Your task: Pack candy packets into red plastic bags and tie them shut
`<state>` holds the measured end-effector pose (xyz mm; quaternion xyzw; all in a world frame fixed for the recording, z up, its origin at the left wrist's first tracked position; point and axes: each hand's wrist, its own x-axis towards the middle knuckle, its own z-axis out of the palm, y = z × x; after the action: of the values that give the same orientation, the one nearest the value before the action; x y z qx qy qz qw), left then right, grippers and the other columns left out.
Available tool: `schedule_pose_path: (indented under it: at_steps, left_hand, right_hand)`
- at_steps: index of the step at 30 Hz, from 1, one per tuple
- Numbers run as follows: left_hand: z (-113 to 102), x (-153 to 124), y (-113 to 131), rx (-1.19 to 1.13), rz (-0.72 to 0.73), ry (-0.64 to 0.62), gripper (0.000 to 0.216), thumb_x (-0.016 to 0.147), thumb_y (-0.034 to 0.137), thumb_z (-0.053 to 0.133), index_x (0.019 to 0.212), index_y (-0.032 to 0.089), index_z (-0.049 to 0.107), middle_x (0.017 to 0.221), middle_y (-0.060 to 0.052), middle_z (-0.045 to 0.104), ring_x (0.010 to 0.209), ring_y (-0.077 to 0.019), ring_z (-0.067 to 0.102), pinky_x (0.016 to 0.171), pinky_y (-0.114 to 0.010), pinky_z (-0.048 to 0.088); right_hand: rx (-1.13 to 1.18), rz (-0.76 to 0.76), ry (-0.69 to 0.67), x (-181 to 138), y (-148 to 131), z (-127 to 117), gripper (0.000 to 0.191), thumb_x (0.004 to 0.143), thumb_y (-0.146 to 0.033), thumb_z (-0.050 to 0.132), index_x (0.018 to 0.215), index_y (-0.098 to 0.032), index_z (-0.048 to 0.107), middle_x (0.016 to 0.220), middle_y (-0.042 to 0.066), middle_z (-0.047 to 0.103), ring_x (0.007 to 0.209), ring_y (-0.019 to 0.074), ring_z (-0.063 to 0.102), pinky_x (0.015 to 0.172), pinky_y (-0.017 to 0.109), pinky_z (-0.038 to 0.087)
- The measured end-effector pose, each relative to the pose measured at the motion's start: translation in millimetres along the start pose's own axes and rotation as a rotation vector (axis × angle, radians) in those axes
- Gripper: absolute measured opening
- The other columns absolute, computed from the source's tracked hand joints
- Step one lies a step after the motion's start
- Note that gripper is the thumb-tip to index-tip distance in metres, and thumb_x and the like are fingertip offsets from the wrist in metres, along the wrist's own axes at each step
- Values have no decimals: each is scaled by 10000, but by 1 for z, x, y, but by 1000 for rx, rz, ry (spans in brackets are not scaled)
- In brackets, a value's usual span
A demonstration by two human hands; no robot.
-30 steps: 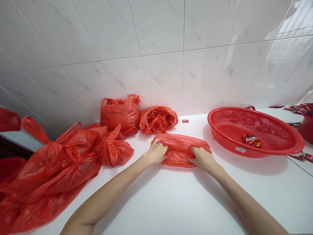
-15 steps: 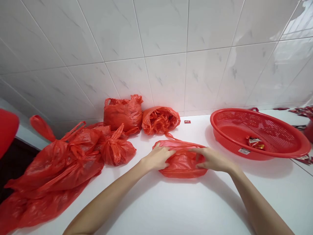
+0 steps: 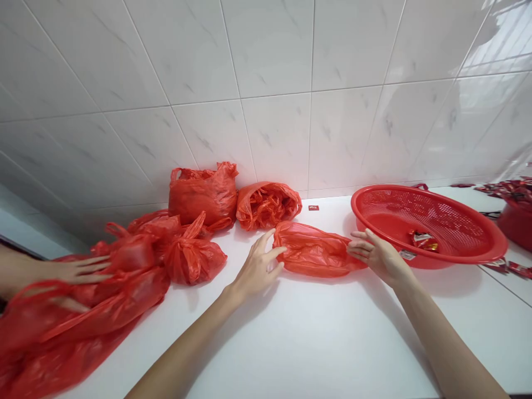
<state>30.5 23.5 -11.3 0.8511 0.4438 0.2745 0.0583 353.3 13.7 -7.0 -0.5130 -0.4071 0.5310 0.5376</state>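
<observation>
A red plastic bag (image 3: 318, 252) lies on the white table with its mouth spread wide and nothing visible inside. My left hand (image 3: 258, 266) is at the bag's left end, fingers apart, fingertips close to its rim. On the other end, my right hand (image 3: 380, 255) has its fingers stretched out, their tips at the bag's edge; neither hand grips the plastic. Close by on the right stands a red perforated basket (image 3: 386, 230) holding a few shiny wrapped packets (image 3: 424, 240).
Tied red bags (image 3: 195, 255) and a larger heap (image 3: 103, 321) cover the left side, where another person's hand (image 3: 78, 271) reaches in. Behind are a full red bag (image 3: 203, 194) and a bag stuffed with bags (image 3: 270, 206). A small red packet (image 3: 313, 208) lies near the tiled wall.
Both hands have come out of the bag's mouth and moved apart to its ends. The bag is now wider and flatter. Another person's hand has appeared at the left heap.
</observation>
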Motion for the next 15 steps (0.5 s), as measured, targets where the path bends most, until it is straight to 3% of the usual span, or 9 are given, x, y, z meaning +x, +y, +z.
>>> schedule_pose_path:
  at_steps: [5, 7, 10, 12, 15]
  left_hand:
    - [11, 9, -4, -187, -162, -7, 345, 902, 307, 619, 1211, 181, 706, 1484, -158, 476, 1369, -318, 508, 1126, -504, 463]
    - [16, 11, -3, -274, -205, 20, 332, 894, 314, 615, 1179, 176, 714, 1363, -148, 573, 1253, -287, 598, 1030, -458, 546]
    - [23, 8, -1, -418, -273, 53, 315, 880, 289, 593, 1142, 171, 724, 1197, -116, 657, 970, -214, 686, 813, -363, 620]
    - [27, 3, 1, -493, -305, 67, 309, 873, 276, 586, 1127, 173, 730, 1163, -103, 672, 887, -188, 680, 745, -328, 614]
    - [32, -6, 1, -571, -339, 75, 286, 878, 283, 580, 1094, 193, 745, 1155, -94, 683, 941, -200, 676, 746, -317, 604]
  right_hand:
    - [-58, -82, 152, 10, 1, -7, 740, 779, -902, 297, 918, -248, 614, 878, 129, 698, 1012, 308, 696, 890, 455, 591]
    - [-115, -100, 177, 11, 2, -7, 787, 785, -900, 244, 960, -239, 635, 841, 125, 683, 937, 305, 693, 847, 456, 593]
    - [-84, -52, 161, 1, 3, -2, 782, 831, -847, 255, 1010, -212, 673, 792, 120, 678, 828, 289, 681, 794, 447, 577]
    - [-66, 20, 56, -13, -2, -1, 749, 843, -822, 320, 972, -189, 698, 787, 130, 687, 774, 281, 672, 756, 433, 566]
    - [-199, 9, -124, -26, -28, -10, 520, 762, -678, 666, 901, -180, 716, 803, 122, 712, 759, 266, 675, 748, 392, 558]
